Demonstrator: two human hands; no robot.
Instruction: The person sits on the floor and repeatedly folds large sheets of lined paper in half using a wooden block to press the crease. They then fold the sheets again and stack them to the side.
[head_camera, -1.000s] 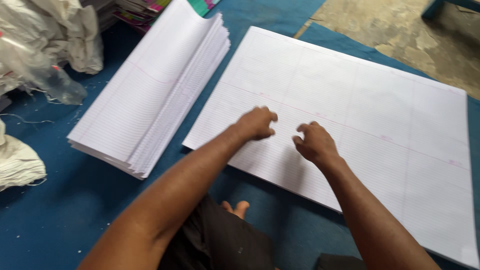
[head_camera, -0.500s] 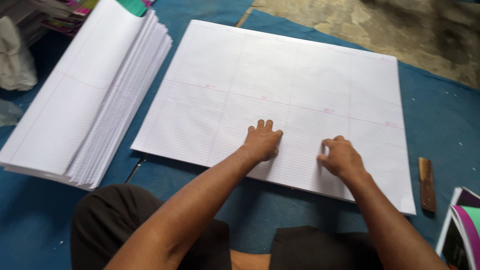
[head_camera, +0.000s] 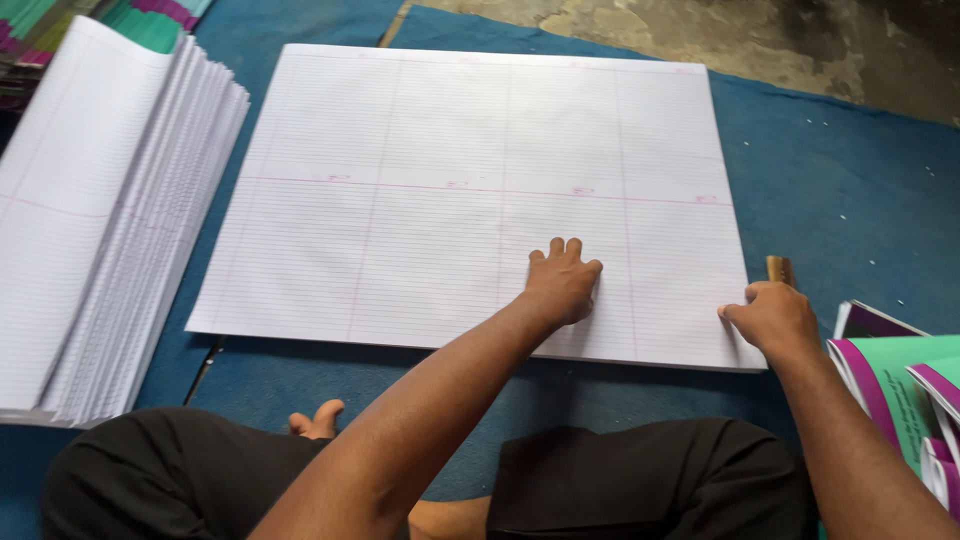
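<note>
Grip: your right hand (head_camera: 775, 318) pinches the ruled sheet's (head_camera: 480, 190) near corner; left hand (head_camera: 562, 283) lies flat, holding nothing
Technique: keep that palm pressing so the sheet cannot skid

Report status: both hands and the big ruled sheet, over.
Left hand flat on the ruled sheet, near its front edge. Right hand pinching the sheet's near right corner. Wooden stick beside that corner; folded stack left.

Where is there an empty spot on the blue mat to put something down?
Bare blue mat lies right of the big ruled sheet. It's crowded by the right hand, near the wooden stick and green booklets, and leftward by the folded paper stack.
</note>
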